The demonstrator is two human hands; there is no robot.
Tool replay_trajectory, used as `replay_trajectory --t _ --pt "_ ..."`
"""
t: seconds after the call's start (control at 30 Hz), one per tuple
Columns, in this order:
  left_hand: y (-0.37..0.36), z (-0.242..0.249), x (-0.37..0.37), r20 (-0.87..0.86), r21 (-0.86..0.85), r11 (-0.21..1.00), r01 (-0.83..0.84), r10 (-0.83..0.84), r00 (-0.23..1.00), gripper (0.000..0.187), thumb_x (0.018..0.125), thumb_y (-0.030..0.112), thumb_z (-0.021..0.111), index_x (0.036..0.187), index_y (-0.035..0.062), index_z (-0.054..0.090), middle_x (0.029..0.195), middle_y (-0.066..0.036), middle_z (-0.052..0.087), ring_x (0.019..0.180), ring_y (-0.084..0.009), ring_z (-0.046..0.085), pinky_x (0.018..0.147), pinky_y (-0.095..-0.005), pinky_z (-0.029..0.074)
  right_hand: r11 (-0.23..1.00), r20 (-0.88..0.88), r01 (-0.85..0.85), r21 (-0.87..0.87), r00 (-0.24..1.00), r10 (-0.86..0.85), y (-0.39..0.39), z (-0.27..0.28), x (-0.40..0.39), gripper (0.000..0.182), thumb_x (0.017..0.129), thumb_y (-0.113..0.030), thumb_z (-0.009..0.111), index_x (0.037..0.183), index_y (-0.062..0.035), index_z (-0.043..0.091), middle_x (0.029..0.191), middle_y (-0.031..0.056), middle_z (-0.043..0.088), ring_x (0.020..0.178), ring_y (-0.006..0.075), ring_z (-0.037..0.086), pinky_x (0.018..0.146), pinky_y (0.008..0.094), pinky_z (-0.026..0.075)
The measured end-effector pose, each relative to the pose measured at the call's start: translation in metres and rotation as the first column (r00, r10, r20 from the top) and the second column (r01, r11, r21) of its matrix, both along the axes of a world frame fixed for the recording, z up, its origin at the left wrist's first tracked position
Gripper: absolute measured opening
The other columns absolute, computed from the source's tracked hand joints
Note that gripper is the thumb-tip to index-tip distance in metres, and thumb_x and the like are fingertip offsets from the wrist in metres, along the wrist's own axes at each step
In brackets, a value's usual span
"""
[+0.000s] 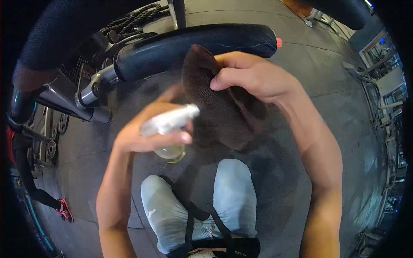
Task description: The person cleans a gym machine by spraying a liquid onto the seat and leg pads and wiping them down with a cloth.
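My left hand [140, 129] is wrapped round a spray bottle with a white trigger head [172, 120] and a pale yellowish, see-through body [171, 153]. The bottle's nozzle points right, towards a dark brown cloth [208, 99]. My right hand [245, 75] pinches that cloth near its top, thumb in front, and the rest of it hangs down in loose folds. Behind the cloth lies a padded black roller [159, 51] of a gym machine, with a red end cap [279, 43]. Motion blurs the left hand and part of the cloth.
Metal machine framing [92, 92] stands at the left, with a thick black rope [137, 19] behind. Another person's leg with a red shoe [64, 210] shows at far left. Gym equipment lines the right edge. My knees [234, 180] are below, over dark floor mats [279, 198].
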State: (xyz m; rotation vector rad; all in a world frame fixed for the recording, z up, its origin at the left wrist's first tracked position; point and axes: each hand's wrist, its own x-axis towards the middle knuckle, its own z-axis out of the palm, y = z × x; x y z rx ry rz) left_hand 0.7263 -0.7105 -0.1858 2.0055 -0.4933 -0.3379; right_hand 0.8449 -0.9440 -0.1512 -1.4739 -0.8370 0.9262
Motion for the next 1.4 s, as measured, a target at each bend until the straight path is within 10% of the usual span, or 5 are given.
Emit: replay_trajectory --t 0.3,0.43,0.67,0.87,1.4 --pt "-0.047 -0.04 0.001 0.043 -0.171 0.961 -0.219 0.229 0.972 0.028 0.083 0.027 0.077 0.093 0.0022 0.07 0.084 -0.01 0.068 0.077 -0.0211 0.065 0.074 -0.0368 0.051 0.995 0.938 0.011 -0.102 0.333 0.093 -0.066 0.056 -0.02 0.041 0.084 -0.011 0.064 0.124 0.0006 0.061 0.118 0.0155 0.064 0.111 0.0256 0.061 0.098 0.0385 0.047" --pt "-0.027 -0.036 0.015 0.459 -0.175 0.984 -0.021 0.101 0.883 0.027 0.08 0.013 0.069 0.101 -0.0027 0.066 0.102 -0.017 0.068 0.093 -0.0259 0.064 0.085 -0.0403 0.049 0.952 0.764 -0.165 -0.258 0.568 0.306 -0.081 0.031 -0.06 0.039 0.081 -0.016 0.07 0.116 -0.0021 0.063 0.117 0.0167 0.061 0.111 0.0332 0.06 0.096 0.0436 0.048" --pt "-0.03 -0.003 0.01 0.188 -0.19 0.976 0.107 -0.07 0.98 0.042 0.074 0.024 0.079 0.103 -0.004 0.067 0.107 -0.017 0.069 0.096 -0.0296 0.064 0.093 -0.0418 0.047 0.984 0.592 -0.147 0.097 0.804 0.062 -0.039 -0.069 -0.014 0.098 0.073 -0.039 0.087 0.146 0.0021 0.036 0.146 0.0249 0.045 0.131 0.0348 0.05 0.109 0.0403 0.042" --pt "-0.009 -0.02 -0.005 0.136 -0.042 0.999 -0.003 0.009 0.991 0.036 0.078 0.024 0.076 0.1 -0.0018 0.067 0.093 -0.01 0.068 0.086 -0.02 0.064 0.081 -0.0365 0.05 0.978 0.224 -0.106 -0.179 0.964 0.146 -0.06 -0.097 -0.017 0.069 0.075 -0.043 0.084 0.117 0.007 0.062 0.106 0.02 0.07 0.1 0.0261 0.066 0.091 0.0379 0.05" --pt "0.019 -0.087 0.021 0.496 -0.13 0.606 -0.785 0.725 0.478 0.034 0.097 0.031 0.065 0.099 -0.0022 0.063 0.079 -0.002 0.062 0.075 -0.0088 0.056 0.067 -0.0248 0.046 0.552 -0.439 0.829 -0.095 0.462 -0.77 -0.161 -0.143 -0.09 0.037 0.095 -0.02 0.065 0.123 0.0043 0.057 0.114 0.0142 0.066 0.102 0.0212 0.065 0.091 0.0356 0.051"
